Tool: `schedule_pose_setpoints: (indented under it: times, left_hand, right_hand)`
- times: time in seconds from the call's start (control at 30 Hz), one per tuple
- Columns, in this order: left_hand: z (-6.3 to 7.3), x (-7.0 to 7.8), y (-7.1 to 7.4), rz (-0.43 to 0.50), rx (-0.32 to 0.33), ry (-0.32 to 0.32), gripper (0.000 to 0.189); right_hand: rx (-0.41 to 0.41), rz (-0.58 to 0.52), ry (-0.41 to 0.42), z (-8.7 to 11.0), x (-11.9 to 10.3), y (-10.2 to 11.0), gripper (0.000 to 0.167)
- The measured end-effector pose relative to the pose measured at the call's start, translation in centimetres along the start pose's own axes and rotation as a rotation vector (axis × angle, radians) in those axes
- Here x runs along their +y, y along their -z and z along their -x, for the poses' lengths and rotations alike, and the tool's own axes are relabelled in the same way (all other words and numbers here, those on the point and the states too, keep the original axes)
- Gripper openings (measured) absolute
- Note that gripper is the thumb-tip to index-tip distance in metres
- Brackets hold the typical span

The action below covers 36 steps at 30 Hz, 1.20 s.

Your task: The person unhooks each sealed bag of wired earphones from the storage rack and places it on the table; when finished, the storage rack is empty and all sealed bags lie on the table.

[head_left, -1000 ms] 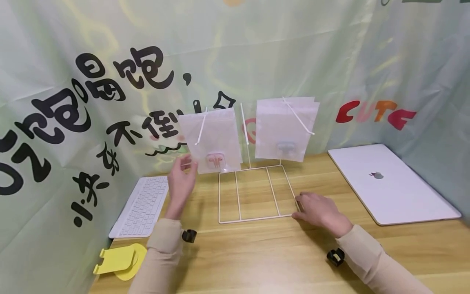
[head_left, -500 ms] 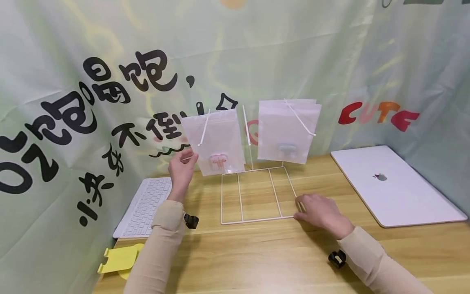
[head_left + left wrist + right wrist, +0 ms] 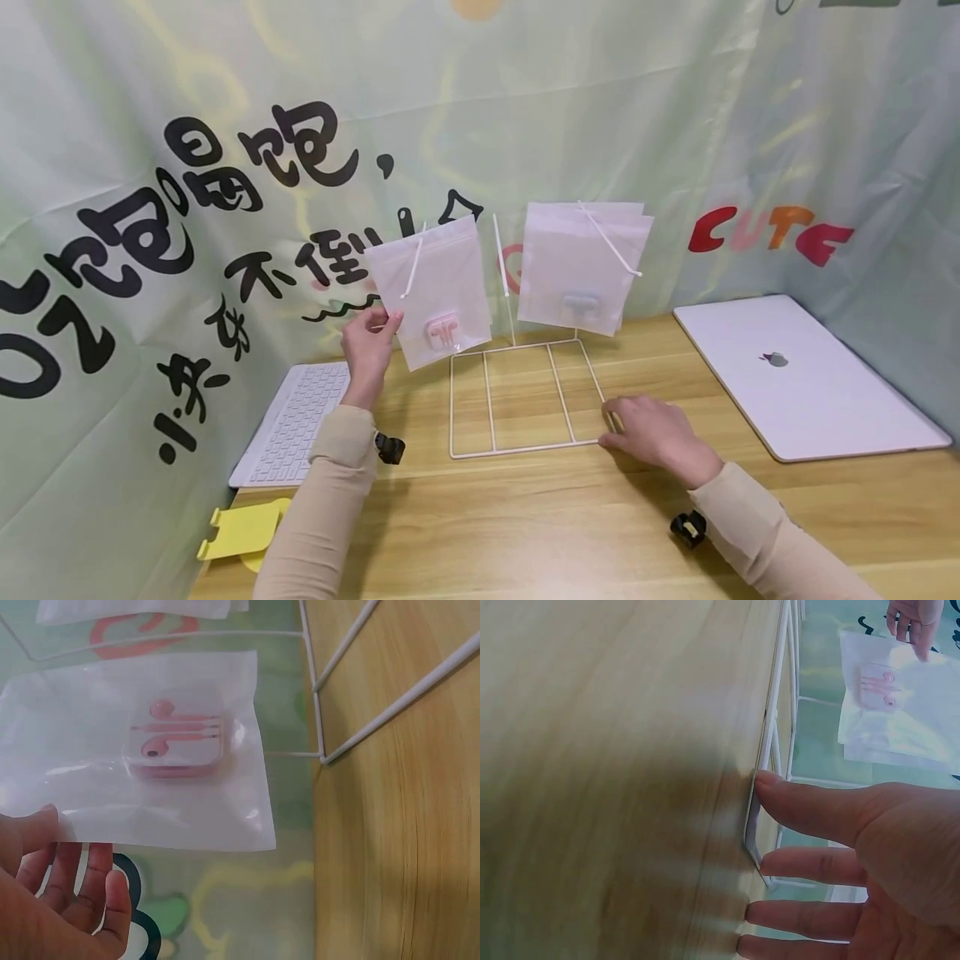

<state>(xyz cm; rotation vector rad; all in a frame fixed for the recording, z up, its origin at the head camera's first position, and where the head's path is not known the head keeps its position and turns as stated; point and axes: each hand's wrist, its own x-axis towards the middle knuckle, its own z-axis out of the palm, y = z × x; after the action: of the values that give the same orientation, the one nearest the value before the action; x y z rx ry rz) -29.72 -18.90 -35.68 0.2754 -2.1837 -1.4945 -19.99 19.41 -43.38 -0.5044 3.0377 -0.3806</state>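
A white wire display rack (image 3: 491,402) stands on the table, its hook prongs rising at the back. On the left prong hangs a frosted plastic bag (image 3: 431,287) with a boxed pair of pink earphones (image 3: 176,742) inside. My left hand (image 3: 367,350) pinches this bag's side edge, thumb in front and fingers behind. The bag tilts, its lower right corner raised. My right hand (image 3: 648,433) holds the front right corner of the rack's base; its thumb (image 3: 802,802) lies along the wire. Another frosted bag (image 3: 581,258), with a pale blue item inside, hangs on the right prong.
To the right lies a closed silver laptop (image 3: 810,379). A white keyboard (image 3: 300,425) is at the left, with a yellow stand (image 3: 243,529) in front of it. Behind the rack hangs a printed cloth backdrop (image 3: 585,100). The wooden table (image 3: 525,525) extends toward me.
The left bag has swung to a tilt, its lower left corner dropping and its right side rising. My left hand has shifted only slightly; the right hand keeps its place on the rack.
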Motion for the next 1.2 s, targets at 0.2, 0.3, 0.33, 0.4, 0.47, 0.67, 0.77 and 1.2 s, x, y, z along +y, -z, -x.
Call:
schedule_pose_setpoints:
  times: [0.2, 0.3, 0.33, 0.4, 0.47, 0.67, 0.77, 1.2]
  left_hand:
    - [0.1, 0.1, 0.2, 0.005, -0.013, 0.02, 0.022]
    - [0.1, 0.4, 0.2, 0.014, -0.011, 0.023, 0.022]
    - [0.0, 0.4, 0.2, 0.018, -0.012, 0.023, 0.023]
    - [0.0, 0.5, 0.2, 0.017, -0.016, 0.02, 0.023]
    - [0.1, 0.5, 0.3, 0.016, -0.021, 0.011, 0.023]
    - [0.7, 0.3, 0.7, -0.001, -0.033, 0.014, 0.022]
    - [1.2, 0.2, 1.0, -0.015, -0.039, 0.014, 0.022]
    - [3.5, 1.1, 1.8, 0.061, -0.091, 0.0, 0.021]
  right_hand:
    - [0.001, -0.002, -0.001, 0.0, 0.0, 0.0, 0.048]
    - [0.006, 0.002, 0.0, -0.2, 0.0, 0.2, 0.049]
    - [0.009, 0.005, 0.0, -0.2, 0.1, 0.2, 0.05]
    - [0.015, 0.01, -0.003, -0.2, 0.1, 0.2, 0.05]
    - [0.021, 0.011, -0.002, -0.3, 0.2, 0.3, 0.05]
    - [0.006, 0.006, 0.005, -0.2, 0.2, 0.1, 0.05]
    - [0.006, 0.007, 0.0, -0.1, 0.1, -0.1, 0.049]
    - [0.018, 0.012, 0.0, -0.1, 0.1, -0.3, 0.042]
